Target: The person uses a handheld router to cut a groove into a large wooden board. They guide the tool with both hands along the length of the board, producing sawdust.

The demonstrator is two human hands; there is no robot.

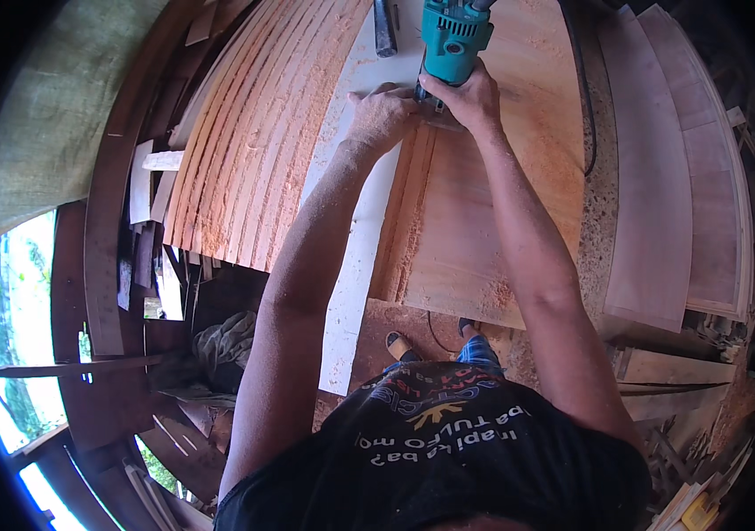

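Note:
A teal trim router (451,44) stands upright on a light wooden panel (466,221), at the far end of my reach. My right hand (473,96) is closed round the lower part of its body. On its left side, my left hand (383,117) grips low at the router's base, over the edge of a long white board (351,292); some of its fingertips are hidden. Grooves with sawdust run along the panel toward me from the base. The router's bit is out of sight. Dust coats both forearms.
Left of the white board lies a grooved wooden panel (249,150) strewn with sawdust. A dark hammer-like bar (384,31) rests near the router. A black cord (585,97) runs down the right side. Curved plywood sheets (647,177) lie farther right, with scrap wood around.

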